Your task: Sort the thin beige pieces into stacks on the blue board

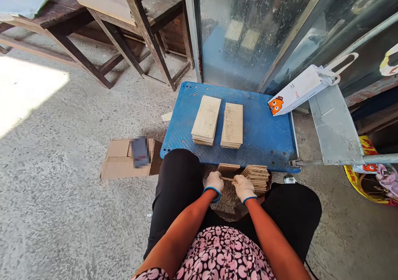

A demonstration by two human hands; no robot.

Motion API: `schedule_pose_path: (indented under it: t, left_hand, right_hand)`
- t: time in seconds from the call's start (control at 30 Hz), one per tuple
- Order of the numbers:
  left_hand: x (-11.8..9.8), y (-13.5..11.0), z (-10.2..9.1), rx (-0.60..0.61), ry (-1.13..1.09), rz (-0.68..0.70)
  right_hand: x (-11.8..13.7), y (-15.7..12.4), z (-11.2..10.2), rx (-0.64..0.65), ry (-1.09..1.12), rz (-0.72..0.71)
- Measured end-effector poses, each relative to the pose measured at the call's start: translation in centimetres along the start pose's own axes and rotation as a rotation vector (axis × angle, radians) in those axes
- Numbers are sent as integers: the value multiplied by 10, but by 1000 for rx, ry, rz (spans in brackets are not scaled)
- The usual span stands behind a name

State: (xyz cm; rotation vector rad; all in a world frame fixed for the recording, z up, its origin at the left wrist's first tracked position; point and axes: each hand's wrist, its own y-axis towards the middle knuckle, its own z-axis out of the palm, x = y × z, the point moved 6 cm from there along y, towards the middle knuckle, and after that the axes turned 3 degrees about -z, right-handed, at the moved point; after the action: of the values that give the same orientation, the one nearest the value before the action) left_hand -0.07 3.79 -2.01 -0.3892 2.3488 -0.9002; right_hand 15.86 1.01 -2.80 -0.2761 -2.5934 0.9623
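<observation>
Both my hands wear white gloves with blue cuffs and meet low between my knees. My left hand [214, 182] and my right hand [243, 187] are closed on the two ends of a thin wooden piece [228, 178] held edge-on. Just behind it lies a small pile of wooden pieces [228, 168], and a fanned stack of thin wooden pieces [256, 177] sits right of my right hand. On the blue platform [261, 130] ahead lie two neat stacks of rectangular wooden sheets, the left stack [206, 119] and the right stack [232, 125].
A flattened cardboard box [124, 159] lies on the concrete floor to the left. A white paper bag [300, 90] leans at the platform's far right corner. A grey metal tray [334, 126] stands to the right, dark wooden benches [102, 18] at the back left, and a dusty glass panel [248, 27] behind.
</observation>
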Motion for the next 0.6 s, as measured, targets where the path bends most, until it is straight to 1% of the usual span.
schedule_pose_path:
  t: [0.13, 0.23, 0.33, 0.43, 0.47, 0.5, 0.6]
  left_hand:
    - [1, 0, -9, -24, -31, -5]
    - [-1, 1, -17, -40, -74, 33]
    - [-5, 0, -24, -73, -211, 113]
    - [-6, -2, -30, -108, -420, 170]
    - [-6, -4, -29, -87, -491, 194]
    - [-8, -6, -27, -37, -556, 227]
    - [-18, -13, -12, 210, -715, 334]
  right_hand:
    - [6, -6, -7, -3, 49, -3]
    - [7, -10, -18, -6, 101, -19]
    - [5, -14, -34, -29, 160, -57]
    - [-1, -19, -55, -101, 324, -129]
    - [-4, -21, -63, -125, 397, -153]
    - [-8, -24, -70, -143, 470, -171]
    - [-19, -33, -95, -195, 662, -189]
